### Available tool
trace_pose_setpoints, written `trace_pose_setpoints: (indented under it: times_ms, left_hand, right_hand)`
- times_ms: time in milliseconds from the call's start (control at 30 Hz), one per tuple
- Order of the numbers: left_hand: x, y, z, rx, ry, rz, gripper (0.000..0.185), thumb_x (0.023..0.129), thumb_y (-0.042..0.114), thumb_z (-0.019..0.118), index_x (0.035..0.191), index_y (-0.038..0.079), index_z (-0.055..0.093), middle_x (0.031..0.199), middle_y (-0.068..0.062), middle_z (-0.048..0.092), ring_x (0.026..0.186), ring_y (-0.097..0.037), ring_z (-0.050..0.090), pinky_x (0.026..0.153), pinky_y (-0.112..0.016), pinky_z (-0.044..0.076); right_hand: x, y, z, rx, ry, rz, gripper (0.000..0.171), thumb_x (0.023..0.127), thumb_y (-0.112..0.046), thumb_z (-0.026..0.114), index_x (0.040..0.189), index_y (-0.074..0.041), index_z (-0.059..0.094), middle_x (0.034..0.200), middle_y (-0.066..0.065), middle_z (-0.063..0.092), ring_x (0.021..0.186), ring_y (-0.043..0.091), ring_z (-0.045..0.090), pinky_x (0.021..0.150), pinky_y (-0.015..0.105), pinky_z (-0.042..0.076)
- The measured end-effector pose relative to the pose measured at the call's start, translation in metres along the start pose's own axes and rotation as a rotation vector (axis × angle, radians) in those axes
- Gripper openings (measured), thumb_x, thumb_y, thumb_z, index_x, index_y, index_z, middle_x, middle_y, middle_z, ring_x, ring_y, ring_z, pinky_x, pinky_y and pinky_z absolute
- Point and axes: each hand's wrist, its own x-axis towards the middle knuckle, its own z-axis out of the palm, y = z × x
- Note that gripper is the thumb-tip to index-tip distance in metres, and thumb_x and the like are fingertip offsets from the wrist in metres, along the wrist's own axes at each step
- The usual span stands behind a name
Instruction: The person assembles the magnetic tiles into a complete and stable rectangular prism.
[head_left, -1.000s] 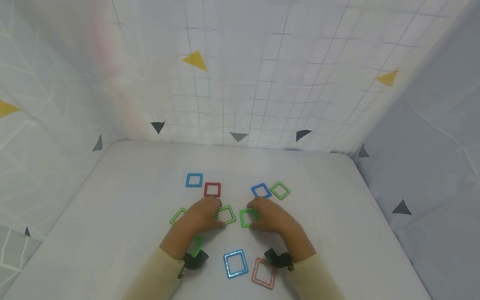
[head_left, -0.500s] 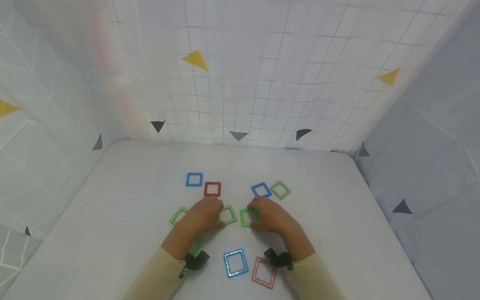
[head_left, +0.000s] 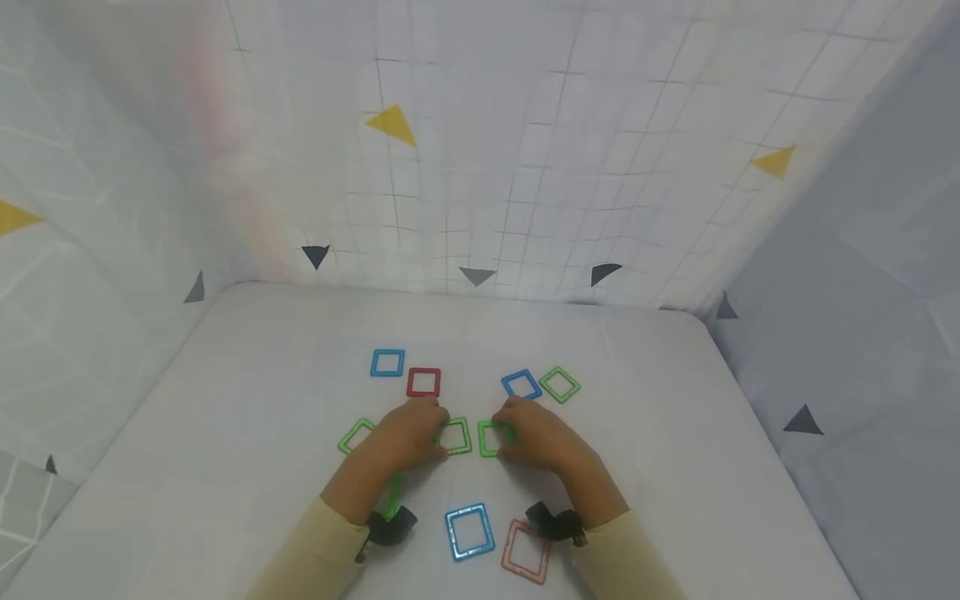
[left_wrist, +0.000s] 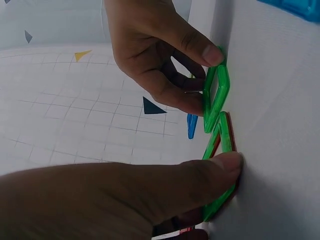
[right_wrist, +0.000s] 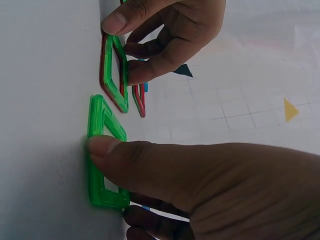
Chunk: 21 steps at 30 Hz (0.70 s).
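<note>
My left hand (head_left: 411, 435) pinches a green square magnetic tile (head_left: 467, 435) between thumb and fingers, at the middle of the table. A red rim (left_wrist: 231, 134) shows along the underside of that tile in the left wrist view. Just across a narrow gap, my right hand (head_left: 536, 435) holds another green square tile (right_wrist: 95, 120), thumb on its near edge and fingers at the far edge. The two tiles lie low at the tabletop, their sides facing each other almost parallel. Parts of both tiles are hidden by the fingers.
Farther back lie a light blue tile (head_left: 373, 363), a red tile (head_left: 423, 394), a dark blue tile (head_left: 508, 390) and a green tile (head_left: 570, 395). Nearer are a blue tile (head_left: 475, 554) and an orange one (head_left: 509, 546). Green pieces (head_left: 393, 497) show beside my left forearm.
The green tile in my left hand has turned from a slant to nearly square with the other one. My right hand and its tile have stayed almost in place.
</note>
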Motion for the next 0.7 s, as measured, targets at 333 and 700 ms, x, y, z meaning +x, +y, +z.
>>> trace_pose_setpoints:
  times_ms: [333, 700]
  left_hand:
    - [0.0005, 0.0007, 0.0015, 0.009, 0.017, 0.020, 0.054, 0.076, 0.030, 0.088, 0.124, 0.018, 0.067, 0.116, 0.001, 0.065, 0.110, -0.020, 0.061, 0.097, -0.042, 0.053]
    - [0.0019, -0.0020, 0.0032, 0.005, 0.025, 0.051, 0.053, 0.076, 0.030, 0.087, 0.124, 0.018, 0.067, 0.113, 0.002, 0.066, 0.108, -0.019, 0.062, 0.095, -0.040, 0.054]
  right_hand:
    - [0.0016, -0.0005, 0.0028, -0.021, 0.017, -0.015, 0.046, 0.078, -0.022, 0.084, 0.122, -0.019, 0.070, 0.115, -0.004, 0.064, 0.104, 0.015, 0.061, 0.095, 0.036, 0.053]
    - [0.0041, -0.0020, 0.0065, -0.025, 0.020, -0.020, 0.046, 0.079, -0.023, 0.084, 0.123, -0.019, 0.070, 0.114, -0.005, 0.063, 0.102, 0.014, 0.059, 0.094, 0.034, 0.053]
